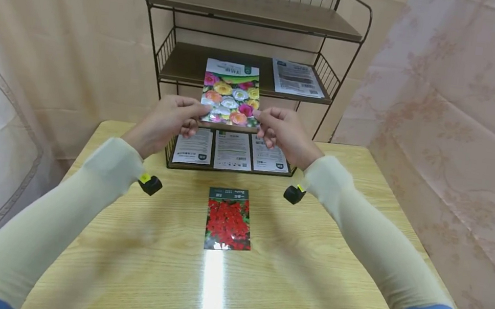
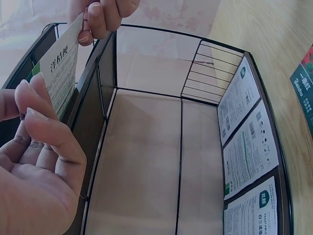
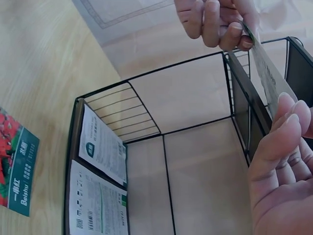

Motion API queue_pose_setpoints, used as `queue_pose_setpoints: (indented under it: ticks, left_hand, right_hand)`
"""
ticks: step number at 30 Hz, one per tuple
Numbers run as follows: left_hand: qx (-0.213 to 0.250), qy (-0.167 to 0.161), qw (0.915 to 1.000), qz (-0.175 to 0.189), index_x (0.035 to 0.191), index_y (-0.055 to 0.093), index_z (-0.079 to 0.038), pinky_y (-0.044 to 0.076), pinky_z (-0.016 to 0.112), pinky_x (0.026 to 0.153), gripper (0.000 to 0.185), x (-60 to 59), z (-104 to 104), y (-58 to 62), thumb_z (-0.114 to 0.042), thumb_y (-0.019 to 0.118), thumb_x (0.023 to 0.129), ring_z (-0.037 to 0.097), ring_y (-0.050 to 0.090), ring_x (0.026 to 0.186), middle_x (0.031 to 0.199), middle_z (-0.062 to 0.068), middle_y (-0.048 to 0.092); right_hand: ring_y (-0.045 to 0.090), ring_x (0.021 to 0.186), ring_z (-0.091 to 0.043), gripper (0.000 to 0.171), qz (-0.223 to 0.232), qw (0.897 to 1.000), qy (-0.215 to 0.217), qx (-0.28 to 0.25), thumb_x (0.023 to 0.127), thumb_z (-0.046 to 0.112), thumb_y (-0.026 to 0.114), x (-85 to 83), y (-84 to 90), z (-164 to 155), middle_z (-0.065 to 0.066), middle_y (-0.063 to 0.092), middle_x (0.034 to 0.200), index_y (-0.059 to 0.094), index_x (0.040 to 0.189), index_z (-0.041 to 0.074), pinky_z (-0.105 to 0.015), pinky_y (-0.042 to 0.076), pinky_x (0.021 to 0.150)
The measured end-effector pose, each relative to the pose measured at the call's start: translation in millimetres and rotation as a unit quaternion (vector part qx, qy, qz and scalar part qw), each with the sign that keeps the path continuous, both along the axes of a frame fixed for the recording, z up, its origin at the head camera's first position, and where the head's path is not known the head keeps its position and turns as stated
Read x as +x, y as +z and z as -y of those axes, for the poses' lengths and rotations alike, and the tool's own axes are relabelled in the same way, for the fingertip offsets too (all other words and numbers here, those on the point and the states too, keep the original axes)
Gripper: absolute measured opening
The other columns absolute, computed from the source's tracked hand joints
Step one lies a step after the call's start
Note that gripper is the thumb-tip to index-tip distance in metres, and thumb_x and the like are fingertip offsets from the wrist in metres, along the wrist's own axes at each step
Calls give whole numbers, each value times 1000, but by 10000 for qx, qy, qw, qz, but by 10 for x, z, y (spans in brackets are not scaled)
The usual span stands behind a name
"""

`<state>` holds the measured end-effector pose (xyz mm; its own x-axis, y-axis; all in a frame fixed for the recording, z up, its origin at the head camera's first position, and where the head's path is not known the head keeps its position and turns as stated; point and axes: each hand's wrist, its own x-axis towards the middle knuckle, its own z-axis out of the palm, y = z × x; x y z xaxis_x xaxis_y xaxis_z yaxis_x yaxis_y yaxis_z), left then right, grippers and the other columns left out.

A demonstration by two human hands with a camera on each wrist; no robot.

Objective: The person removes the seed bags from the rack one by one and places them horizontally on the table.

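Observation:
A seed packet printed with colourful flowers is held up in front of the middle shelf. My left hand pinches its lower left corner between thumb and fingers, and my right hand pinches the lower right corner. In the left wrist view the packet's white, printed back faces down, close to the shelf edge. Below, a seed packet with red flowers lies on the table.
A metal-framed rack with brown shelves stands at the table's back. On its middle shelf, at the right, lies a white printed packet. Three more packets lie text side up on the bottom shelf, including the centre packet. Curtains hang around.

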<state>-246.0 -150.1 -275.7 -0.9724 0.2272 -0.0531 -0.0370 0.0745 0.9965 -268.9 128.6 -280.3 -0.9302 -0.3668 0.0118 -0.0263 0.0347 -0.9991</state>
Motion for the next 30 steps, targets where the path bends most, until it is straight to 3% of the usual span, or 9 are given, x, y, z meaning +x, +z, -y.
queue_pose_setpoints:
  ticks: [7,13,18,23,30]
  left_hand:
    - [-292,-5,9995,-92,108,69,-2,44,26,58,35,138,84,-75,-36,71,99,14,53,58,72,2,56]
    - [-377,-88,9990,-224,100,70,-3,44,30,58,34,257,175,-140,-37,72,99,16,53,58,69,3,56]
    - [-712,-317,9963,-361,98,70,-3,47,30,58,35,378,281,-228,-38,71,99,18,53,60,70,5,60]
    - [-992,-548,9933,-227,100,68,-3,48,31,61,38,456,379,-342,-41,71,98,18,54,62,76,5,62]
    - [-1017,-685,9924,-39,100,66,-1,48,31,62,41,552,486,-522,-42,70,99,16,53,63,77,4,63]
  right_hand:
    - [48,52,-14,24,-168,9995,130,-220,104,24,65,101,-136,56,-6,59,74,65,99,1,-24,42,47]
    - [48,51,-14,25,-369,9987,283,-189,104,26,65,190,-235,109,-8,59,73,65,99,1,-25,42,46]
    - [47,50,-14,23,-431,9978,454,-225,103,25,66,296,-406,141,-8,59,72,66,96,3,-24,42,45]
    - [44,49,-15,26,-532,9957,749,-145,104,26,64,374,-567,163,-9,59,71,64,93,3,-26,41,45]
    - [46,51,-15,28,-584,9928,1042,34,105,29,63,441,-716,209,-10,59,74,64,94,4,-27,43,47]
